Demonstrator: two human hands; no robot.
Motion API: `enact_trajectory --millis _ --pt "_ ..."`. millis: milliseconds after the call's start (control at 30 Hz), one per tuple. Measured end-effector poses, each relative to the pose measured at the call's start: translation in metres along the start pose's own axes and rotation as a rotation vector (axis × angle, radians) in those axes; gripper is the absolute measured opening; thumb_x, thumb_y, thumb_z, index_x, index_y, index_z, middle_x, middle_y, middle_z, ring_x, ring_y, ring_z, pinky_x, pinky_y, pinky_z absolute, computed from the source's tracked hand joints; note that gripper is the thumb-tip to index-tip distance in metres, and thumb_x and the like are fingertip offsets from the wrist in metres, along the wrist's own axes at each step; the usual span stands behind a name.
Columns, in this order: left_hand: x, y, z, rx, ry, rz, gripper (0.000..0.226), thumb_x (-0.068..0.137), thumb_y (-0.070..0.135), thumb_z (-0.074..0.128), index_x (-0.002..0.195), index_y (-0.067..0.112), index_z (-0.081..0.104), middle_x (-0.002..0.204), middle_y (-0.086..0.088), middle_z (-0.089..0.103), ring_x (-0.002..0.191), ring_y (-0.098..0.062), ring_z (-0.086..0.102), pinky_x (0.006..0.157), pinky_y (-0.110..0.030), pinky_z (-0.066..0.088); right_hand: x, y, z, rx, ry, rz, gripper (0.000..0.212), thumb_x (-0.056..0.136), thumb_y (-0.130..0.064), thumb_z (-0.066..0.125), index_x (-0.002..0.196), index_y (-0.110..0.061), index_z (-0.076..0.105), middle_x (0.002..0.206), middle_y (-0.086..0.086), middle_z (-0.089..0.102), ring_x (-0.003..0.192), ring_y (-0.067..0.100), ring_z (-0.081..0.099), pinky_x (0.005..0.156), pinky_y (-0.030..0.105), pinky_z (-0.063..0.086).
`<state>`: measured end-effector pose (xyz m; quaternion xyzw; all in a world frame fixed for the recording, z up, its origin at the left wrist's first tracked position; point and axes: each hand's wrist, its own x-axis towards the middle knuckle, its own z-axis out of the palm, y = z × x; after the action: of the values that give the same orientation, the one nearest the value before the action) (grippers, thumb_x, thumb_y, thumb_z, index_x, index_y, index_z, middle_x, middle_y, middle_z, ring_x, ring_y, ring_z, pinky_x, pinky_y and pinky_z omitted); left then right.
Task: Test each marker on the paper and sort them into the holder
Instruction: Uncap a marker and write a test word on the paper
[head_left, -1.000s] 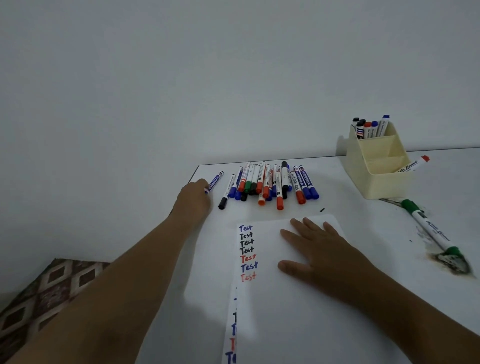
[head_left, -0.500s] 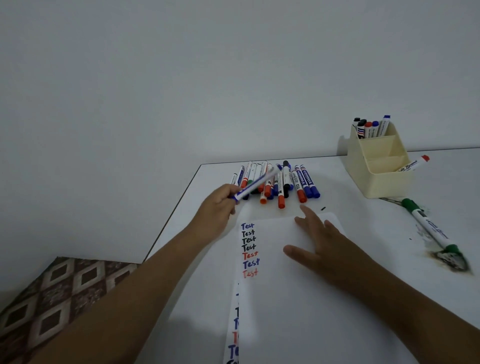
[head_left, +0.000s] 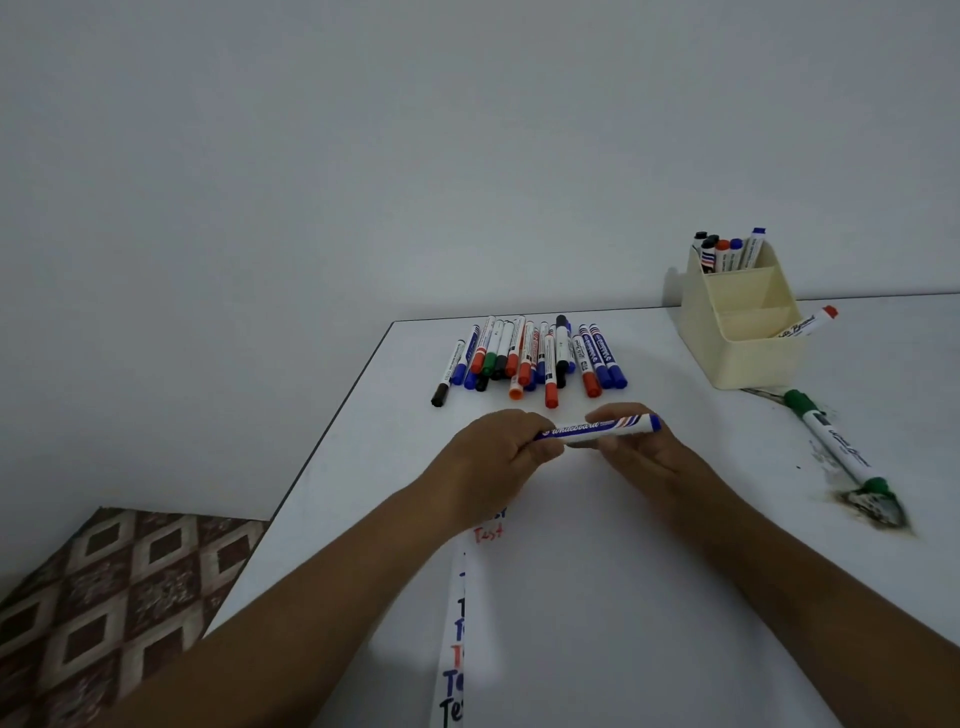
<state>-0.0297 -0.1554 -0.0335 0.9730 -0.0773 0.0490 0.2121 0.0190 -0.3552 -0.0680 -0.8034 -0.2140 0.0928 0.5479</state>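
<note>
A blue whiteboard marker (head_left: 597, 428) lies level between both hands above the paper. My left hand (head_left: 493, 452) grips its left end, and my right hand (head_left: 631, 447) holds its barrel near the right end. The white paper (head_left: 571, 597) lies under my arms, with coloured "Test" words down its left edge. A pile of several markers (head_left: 530, 358) lies behind my hands. The cream holder (head_left: 748, 332) stands at the right, with several markers in its back compartment and one red-capped marker (head_left: 808, 325) leaning in the front one.
A green marker (head_left: 836, 441) lies right of the holder beside a dark ink smear (head_left: 872, 506). The white table's left edge (head_left: 332, 431) runs diagonally, with a patterned floor (head_left: 104, 597) below it. A bare wall stands behind.
My left hand picked a blue marker off the table's left part and carried it over the paper. My right hand lifted off the paper and took hold of the marker too.
</note>
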Motion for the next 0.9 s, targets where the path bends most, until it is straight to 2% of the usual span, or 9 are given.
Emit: enact_trajectory --millis 100,200,267,367,500,600,667,767,900 --pt "0.004 0.005 0.004 0.093 -0.048 0.025 0.031 0.105 0.041 0.042 0.124 0.022 0.057 0.095 0.005 0.058 0.084 -0.012 0.054 0.073 -0.026 0.042 0.0 -0.003 -0.003 0.06 0.03 0.025 0.022 0.094 -0.045 0.041 0.105 -0.035 0.058 0.103 -0.017 0.065 0.094 -0.003 0.066 0.088 0.016 0.047" --pt "0.003 0.009 0.008 0.129 -0.048 0.062 0.033 0.105 0.043 0.038 0.123 0.02 0.053 0.092 0.006 0.056 0.078 -0.013 0.055 0.068 -0.023 0.041 0.0 -0.002 -0.007 0.106 0.031 0.086 0.029 0.103 -0.036 0.042 0.112 -0.022 0.066 0.103 -0.004 0.069 0.094 0.007 0.063 0.091 0.019 0.042" --pt "0.002 0.011 0.01 0.135 -0.046 0.083 0.036 0.105 0.044 0.036 0.124 0.019 0.052 0.093 0.005 0.058 0.078 -0.013 0.057 0.067 -0.022 0.043 0.0 -0.001 -0.011 0.144 0.031 0.123 0.03 0.105 -0.033 0.044 0.115 -0.015 0.066 0.102 0.002 0.068 0.091 0.01 0.061 0.079 0.007 0.042" --pt "0.004 0.007 0.012 0.102 -0.033 0.086 0.036 0.104 0.046 0.037 0.126 0.022 0.052 0.093 0.005 0.061 0.076 -0.012 0.059 0.065 -0.021 0.042 -0.001 -0.001 -0.015 0.199 0.062 0.145 0.022 0.105 -0.028 0.045 0.11 -0.016 0.062 0.09 -0.004 0.065 0.087 0.01 0.061 0.065 -0.001 0.043" --pt "0.005 -0.003 0.01 0.046 -0.063 0.056 0.047 0.098 0.059 0.041 0.136 0.032 0.047 0.097 0.006 0.063 0.079 -0.011 0.06 0.069 -0.025 0.048 -0.001 -0.007 -0.014 0.218 0.055 0.098 0.025 0.106 -0.025 0.042 0.093 -0.02 0.063 0.077 -0.013 0.069 0.07 -0.006 0.068 0.067 -0.003 0.041" --pt "-0.001 -0.009 0.008 -0.065 -0.047 0.005 0.063 0.09 0.073 0.037 0.143 0.04 0.028 0.091 0.01 0.053 0.075 -0.008 0.051 0.066 -0.024 0.043 -0.002 -0.005 -0.013 0.264 0.107 0.051 0.034 0.103 -0.037 0.039 0.101 -0.016 0.064 0.079 -0.007 0.078 0.081 -0.001 0.073 0.088 0.006 0.045" --pt "0.002 -0.018 0.005 -0.153 0.019 -0.073 0.045 0.1 0.05 0.04 0.141 0.036 0.027 0.098 0.008 0.052 0.085 -0.01 0.055 0.072 -0.024 0.045 -0.001 -0.001 -0.015 0.345 0.17 0.04 0.037 0.104 -0.041 0.039 0.102 -0.014 0.064 0.086 0.004 0.079 0.09 0.015 0.075 0.106 0.028 0.044" --pt "0.01 -0.04 -0.002 -0.153 0.164 -0.12 0.035 0.102 0.01 0.046 0.133 0.022 0.035 0.121 0.005 0.06 0.102 -0.008 0.058 0.084 -0.014 0.045 -0.001 -0.002 -0.016 0.399 0.215 0.059 0.039 0.106 -0.039 0.039 0.095 -0.012 0.066 0.085 0.009 0.078 0.093 0.026 0.073 0.111 0.042 0.043" --pt "0.02 -0.072 -0.006 -0.099 0.198 -0.205 0.024 0.099 0.017 0.059 0.117 0.031 0.051 0.13 0.007 0.062 0.117 -0.011 0.058 0.091 -0.023 0.048 -0.001 -0.005 -0.014 0.372 0.221 0.074 0.045 0.102 -0.046 0.04 0.09 -0.016 0.07 0.085 0.009 0.078 0.1 0.033 0.071 0.114 0.05 0.04"
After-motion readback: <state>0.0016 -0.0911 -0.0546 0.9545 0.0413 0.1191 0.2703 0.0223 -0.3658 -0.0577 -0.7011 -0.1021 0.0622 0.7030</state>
